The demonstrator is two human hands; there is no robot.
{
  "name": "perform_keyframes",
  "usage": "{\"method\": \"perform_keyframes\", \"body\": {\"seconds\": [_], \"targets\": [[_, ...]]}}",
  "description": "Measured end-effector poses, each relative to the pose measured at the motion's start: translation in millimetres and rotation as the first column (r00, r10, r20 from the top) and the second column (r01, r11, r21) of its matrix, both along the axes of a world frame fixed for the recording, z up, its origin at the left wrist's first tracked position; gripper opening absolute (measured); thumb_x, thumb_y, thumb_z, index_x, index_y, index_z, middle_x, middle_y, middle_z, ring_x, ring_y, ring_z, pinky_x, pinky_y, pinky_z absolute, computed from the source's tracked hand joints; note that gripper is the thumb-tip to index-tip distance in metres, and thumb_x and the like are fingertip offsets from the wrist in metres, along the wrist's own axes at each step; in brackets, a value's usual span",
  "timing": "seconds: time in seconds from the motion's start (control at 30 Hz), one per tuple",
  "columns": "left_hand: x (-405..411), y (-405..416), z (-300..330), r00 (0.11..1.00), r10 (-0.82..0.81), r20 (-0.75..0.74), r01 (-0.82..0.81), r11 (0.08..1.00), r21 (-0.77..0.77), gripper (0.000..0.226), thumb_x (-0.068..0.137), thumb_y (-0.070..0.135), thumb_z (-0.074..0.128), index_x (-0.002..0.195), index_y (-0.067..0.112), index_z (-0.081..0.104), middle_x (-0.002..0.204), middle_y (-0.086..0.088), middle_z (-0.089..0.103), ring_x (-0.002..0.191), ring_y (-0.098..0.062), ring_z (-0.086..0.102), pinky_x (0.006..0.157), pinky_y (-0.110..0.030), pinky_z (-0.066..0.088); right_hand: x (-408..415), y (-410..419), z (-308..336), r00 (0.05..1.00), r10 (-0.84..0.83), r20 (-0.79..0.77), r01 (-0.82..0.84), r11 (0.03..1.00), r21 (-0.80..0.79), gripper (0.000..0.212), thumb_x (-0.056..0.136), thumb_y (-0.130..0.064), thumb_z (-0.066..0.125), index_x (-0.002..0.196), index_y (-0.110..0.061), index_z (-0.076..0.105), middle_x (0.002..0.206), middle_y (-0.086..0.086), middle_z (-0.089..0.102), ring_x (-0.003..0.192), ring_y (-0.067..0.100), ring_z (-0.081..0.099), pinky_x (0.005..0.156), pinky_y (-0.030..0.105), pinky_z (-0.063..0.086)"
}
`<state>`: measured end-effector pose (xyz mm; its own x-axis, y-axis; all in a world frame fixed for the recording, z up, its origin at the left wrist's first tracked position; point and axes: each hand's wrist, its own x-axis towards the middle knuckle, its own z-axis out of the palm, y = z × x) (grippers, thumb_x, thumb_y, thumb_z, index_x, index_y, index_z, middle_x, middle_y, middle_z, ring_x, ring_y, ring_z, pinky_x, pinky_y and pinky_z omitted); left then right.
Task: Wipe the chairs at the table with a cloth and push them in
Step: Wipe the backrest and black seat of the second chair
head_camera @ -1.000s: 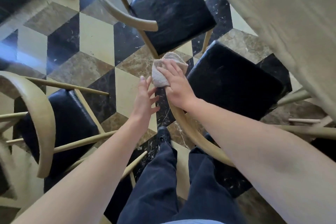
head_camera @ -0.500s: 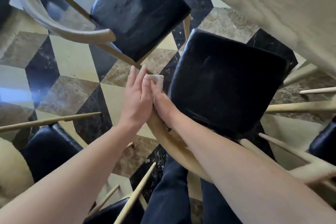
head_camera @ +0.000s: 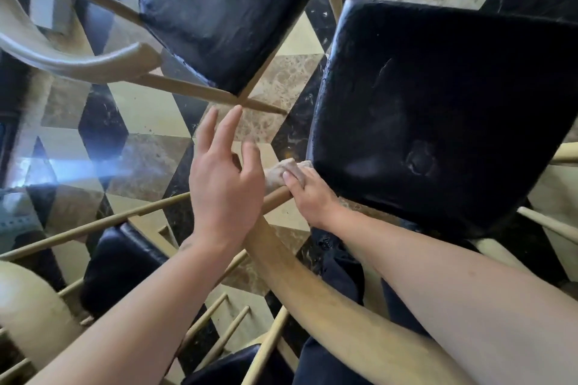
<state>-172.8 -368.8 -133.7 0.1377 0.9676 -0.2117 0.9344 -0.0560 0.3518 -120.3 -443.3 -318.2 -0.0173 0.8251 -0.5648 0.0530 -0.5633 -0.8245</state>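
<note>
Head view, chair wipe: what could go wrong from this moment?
1. The right hand presses only a small bunched cloth at the end of the curved wooden backrest; it could slip off, leaving the black seat unwiped.
2. The left hand hovers open, steadying nothing, so the chair may shift.
3. The neighbouring chairs stand close; pushing in could knock them.

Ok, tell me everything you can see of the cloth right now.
The cloth is a small, pale beige, towel-like rag, bunched into a wad. Only a little of it shows; the rest is hidden under the right hand, whose fingers press it onto the end of the chair's curved wooden backrest rail, just beside the near corner of the black seat cushion. The left hand hovers in front of it with fingers spread, apparently not touching it.
</note>
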Motion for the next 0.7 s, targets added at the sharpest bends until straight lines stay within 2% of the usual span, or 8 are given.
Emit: {"method": "perform_keyframes", "body": {"seconds": [0.1, 0.2, 0.33, 0.4, 0.47, 0.53, 0.63, 0.7], "targets": [[-2, 1, -3, 1.0, -0.004, -0.008, 0.004, 1.0, 0.013, 0.048, 0.095, 0.028, 0.05, 0.143, 0.034, 0.049, 0.156, 0.01, 0.037, 0.14, -0.005, 0.03, 0.105, -0.016, 0.018, -1, 3, -27, 0.999, -0.023, 0.039, 0.026, 0.997, -0.078, 0.054, 0.102, -0.052, 0.026, 0.138, -0.023, 0.053, 0.137, 0.005, 0.053, 0.128, 0.022, 0.049, 0.111, 0.044, 0.038], [0, 2, -2, 0.999, 0.006, -0.047, -0.006, 1.0, 0.002, 0.05, 0.093, 0.024, 0.053, 0.143, 0.033, 0.05, 0.155, 0.008, 0.038, 0.14, -0.008, 0.031, 0.106, -0.019, 0.019, -8, 7, -22, 0.99, -0.14, 0.022, 0.141, 0.976, -0.168, 0.048, 0.104, -0.046, 0.033, 0.138, -0.02, 0.056, 0.138, 0.005, 0.055, 0.127, 0.023, 0.051, 0.109, 0.04, 0.04], [6, 0, 5, 0.998, 0.032, -0.055, -0.034, 0.999, -0.029, 0.049, 0.095, 0.023, 0.053, 0.144, 0.028, 0.05, 0.156, 0.004, 0.038, 0.139, -0.013, 0.035, 0.106, -0.022, 0.022, -5, 9, 30, 0.979, -0.174, -0.103, 0.153, 0.971, -0.186, 0.04, 0.103, -0.039, 0.041, 0.127, -0.014, 0.062, 0.133, 0.005, 0.054, 0.129, 0.022, 0.049, 0.113, 0.043, 0.036], [10, 0, 8, 0.997, 0.049, -0.054, -0.051, 0.998, -0.041, 0.048, 0.096, 0.024, 0.053, 0.144, 0.027, 0.05, 0.155, 0.004, 0.04, 0.138, -0.014, 0.038, 0.105, -0.024, 0.025, 1, 6, 65, 0.962, -0.175, -0.208, 0.147, 0.979, -0.143, 0.033, 0.101, -0.037, 0.039, 0.108, -0.018, 0.065, 0.119, 0.004, 0.058, 0.123, 0.024, 0.05, 0.11, 0.047, 0.036], [12, 0, 13, 0.996, 0.074, -0.049, -0.076, 0.995, -0.061, 0.047, 0.096, 0.026, 0.051, 0.144, 0.027, 0.05, 0.155, 0.004, 0.04, 0.139, -0.015, 0.039, 0.108, -0.029, 0.029, 5, 2, 99, 0.925, -0.177, -0.337, 0.151, 0.983, -0.101, 0.03, 0.101, -0.031, 0.039, 0.106, -0.025, 0.067, 0.114, 0.003, 0.062, 0.123, 0.023, 0.051, 0.11, 0.045, 0.036], [13, 0, 14, 0.996, 0.076, -0.056, -0.08, 0.994, -0.075, 0.047, 0.097, 0.027, 0.05, 0.144, 0.027, 0.051, 0.155, 0.003, 0.04, 0.14, -0.016, 0.038, 0.111, -0.035, 0.031, 5, -4, 124, 0.841, -0.23, -0.489, 0.2, 0.973, -0.115, 0.031, 0.103, -0.031, 0.039, 0.109, -0.038, 0.068, 0.122, 0.004, 0.065, 0.127, 0.017, 0.053, 0.112, 0.038, 0.038], [11, 1, 14, 0.996, 0.076, -0.044, -0.079, 0.995, -0.067, 0.046, 0.096, 0.027, 0.05, 0.143, 0.027, 0.052, 0.154, 0.002, 0.042, 0.139, -0.018, 0.039, 0.112, -0.038, 0.032, 3, -13, 128, 0.807, -0.256, -0.533, 0.235, 0.966, -0.108, 0.03, 0.104, -0.032, 0.039, 0.11, -0.038, 0.068, 0.109, -0.009, 0.066, 0.106, -0.003, 0.06, 0.096, 0.018, 0.046], [8, 1, 10, 0.997, 0.07, -0.032, -0.072, 0.996, -0.052, 0.046, 0.096, 0.027, 0.051, 0.142, 0.028, 0.052, 0.152, 0.003, 0.043, 0.137, -0.017, 0.041, 0.111, -0.038, 0.032, -2, -13, 115, 0.873, -0.231, -0.43, 0.231, 0.972, -0.053, 0.028, 0.107, -0.03, 0.038, 0.108, -0.027, 0.066, 0.107, -0.009, 0.062, 0.112, 0.007, 0.057, 0.103, 0.035, 0.045]]}}
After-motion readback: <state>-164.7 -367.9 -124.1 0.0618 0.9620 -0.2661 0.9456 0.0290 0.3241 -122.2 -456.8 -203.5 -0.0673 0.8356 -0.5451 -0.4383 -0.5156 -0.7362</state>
